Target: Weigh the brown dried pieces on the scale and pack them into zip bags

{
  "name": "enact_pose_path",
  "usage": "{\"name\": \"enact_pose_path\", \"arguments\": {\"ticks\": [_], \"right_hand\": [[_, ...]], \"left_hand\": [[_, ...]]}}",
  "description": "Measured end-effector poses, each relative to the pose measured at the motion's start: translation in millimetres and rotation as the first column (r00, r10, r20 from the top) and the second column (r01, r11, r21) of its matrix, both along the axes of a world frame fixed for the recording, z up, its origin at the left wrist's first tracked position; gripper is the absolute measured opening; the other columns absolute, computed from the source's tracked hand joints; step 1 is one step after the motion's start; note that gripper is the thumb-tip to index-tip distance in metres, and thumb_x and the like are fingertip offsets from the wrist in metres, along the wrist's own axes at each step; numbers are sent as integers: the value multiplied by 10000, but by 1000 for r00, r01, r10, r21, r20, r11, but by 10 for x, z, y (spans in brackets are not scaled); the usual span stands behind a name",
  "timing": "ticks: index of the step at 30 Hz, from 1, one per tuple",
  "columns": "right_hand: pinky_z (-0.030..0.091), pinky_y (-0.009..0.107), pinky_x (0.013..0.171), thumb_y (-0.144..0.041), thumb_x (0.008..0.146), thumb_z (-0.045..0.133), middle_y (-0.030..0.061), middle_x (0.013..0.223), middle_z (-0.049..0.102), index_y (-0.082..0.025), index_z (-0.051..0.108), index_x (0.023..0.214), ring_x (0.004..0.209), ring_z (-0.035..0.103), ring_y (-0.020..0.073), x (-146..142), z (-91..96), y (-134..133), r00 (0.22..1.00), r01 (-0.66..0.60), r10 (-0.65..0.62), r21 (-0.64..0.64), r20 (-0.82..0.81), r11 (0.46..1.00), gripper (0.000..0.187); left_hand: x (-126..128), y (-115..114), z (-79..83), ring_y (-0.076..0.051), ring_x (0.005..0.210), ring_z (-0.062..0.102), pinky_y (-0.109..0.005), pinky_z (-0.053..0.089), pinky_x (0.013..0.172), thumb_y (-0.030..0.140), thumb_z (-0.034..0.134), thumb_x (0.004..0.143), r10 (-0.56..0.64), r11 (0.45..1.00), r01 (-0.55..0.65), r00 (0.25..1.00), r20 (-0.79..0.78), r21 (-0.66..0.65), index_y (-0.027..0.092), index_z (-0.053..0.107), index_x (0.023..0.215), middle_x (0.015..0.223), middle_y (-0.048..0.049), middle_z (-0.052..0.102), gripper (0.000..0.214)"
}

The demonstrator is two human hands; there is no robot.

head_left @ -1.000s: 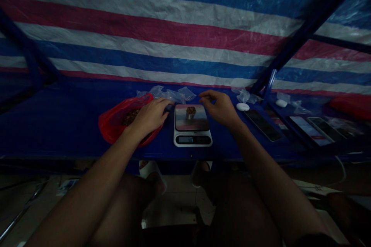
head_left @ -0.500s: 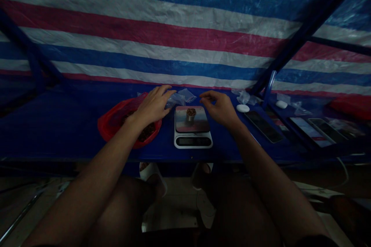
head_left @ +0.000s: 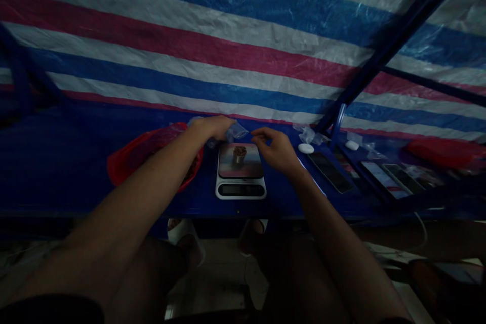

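On the blue counter (head_left: pixel 79 162), a red plastic bag (head_left: pixel 120 162) of brown pieces lies to the left of the left grip (head_left: pixel 218 127) and nearer the body, partly hidden under the forearm. The left grip reaches to the crumpled clear plastic bags (head_left: pixel 239 130); its fingertips are hidden, so I cannot tell whether it has closed on one. Just nearer the body than the left grip and a little right stands a digital scale (head_left: pixel 251 169), a small metal cup (head_left: pixel 239 159) upright on its plate, heaped with brown pieces. The right grip (head_left: pixel 276 149) is beside the scale's far right corner, fingers loosely bent, thumb apart, nothing visible in it. Right of the right grip come a rounded white case (head_left: pixel 306 149), a dark smartphone (head_left: pixel 330 173), a lit smartphone (head_left: pixel 382 177) and, farthest, a red bundle (head_left: pixel 442 153).
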State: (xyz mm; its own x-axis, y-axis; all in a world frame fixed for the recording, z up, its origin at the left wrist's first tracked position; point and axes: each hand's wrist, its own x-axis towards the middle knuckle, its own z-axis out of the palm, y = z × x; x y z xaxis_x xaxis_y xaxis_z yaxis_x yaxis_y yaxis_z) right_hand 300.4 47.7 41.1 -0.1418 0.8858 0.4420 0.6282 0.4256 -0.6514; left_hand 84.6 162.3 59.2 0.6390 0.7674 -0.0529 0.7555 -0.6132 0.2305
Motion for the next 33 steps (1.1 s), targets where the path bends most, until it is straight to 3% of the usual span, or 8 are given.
{"name": "enact_pose_path", "arguments": {"ticks": [3,6,9,15,20,23,26,33], "right_hand": [[587,383,876,-191,956,660,80,1019,839,-190,815,1091,943,770,243,28,16,-9,1000,-6,6,-1,0,1000,205],[589,394,916,-190,955,659,85,1055,839,-192,810,1104,980,772,246,62,31,-4,1000,-30,30,-14,-6,999,212],[590,396,925,-112,912,628,91,1074,836,-179,794,1167,994,770,244,95,30,-4,997,-76,76,-36,10,997,311],[600,410,976,-40,789,666,122,1253,805,-148,730,1357,1073,757,264,90,30,-53,978,-181,197,-182,72,967,581],[575,462,1072,-113,800,778,179,1385,752,-101,675,1453,1206,724,315,27,56,-99,964,-178,225,-285,141,942,662],[569,481,1079,-213,832,841,178,1387,751,-115,663,1468,1215,721,320,-5,50,-108,967,-164,214,-302,138,939,668],[584,468,1034,-279,815,898,161,1358,764,-147,691,1426,1180,730,312,-30,31,-103,974,-131,180,-304,139,944,659],[575,413,980,-256,852,864,104,1196,818,-175,798,1190,1098,743,267,-71,-11,-59,971,-142,190,-291,142,946,354]], "left_hand": [[-59,14,5,-311,1231,728,-387,547,1031,162,693,850,20,1000,-20,1000,-6,-5,250,687,1445,1412,-113,758,601],[-149,-50,91,-328,1395,632,-406,493,1149,174,666,879,43,991,-56,993,112,118,132,516,1607,1563,-202,631,744],[-276,-218,210,-328,1388,624,-409,491,1170,167,642,880,49,973,-103,967,250,206,71,419,1659,1588,-234,561,815],[-503,-820,215,-328,1399,600,-445,472,1221,121,592,834,-10,972,-86,915,403,219,51,579,1517,1500,-215,592,686],[-575,-1156,52,-343,1382,623,-500,489,1213,317,656,915,-24,993,-26,907,421,113,125,624,1499,1479,-176,656,616],[-593,-1179,-18,-351,1368,637,-513,497,1201,410,697,932,-12,997,-21,918,397,79,157,642,1497,1467,-168,675,621],[-614,-1145,-90,-348,1364,645,-502,503,1192,361,678,953,-19,997,-9,927,374,72,126,624,1520,1470,-188,673,617],[-627,-1102,-214,-363,1384,636,-521,506,1187,334,604,1005,-41,994,6,946,321,111,84,587,1554,1517,-210,647,604]]}}
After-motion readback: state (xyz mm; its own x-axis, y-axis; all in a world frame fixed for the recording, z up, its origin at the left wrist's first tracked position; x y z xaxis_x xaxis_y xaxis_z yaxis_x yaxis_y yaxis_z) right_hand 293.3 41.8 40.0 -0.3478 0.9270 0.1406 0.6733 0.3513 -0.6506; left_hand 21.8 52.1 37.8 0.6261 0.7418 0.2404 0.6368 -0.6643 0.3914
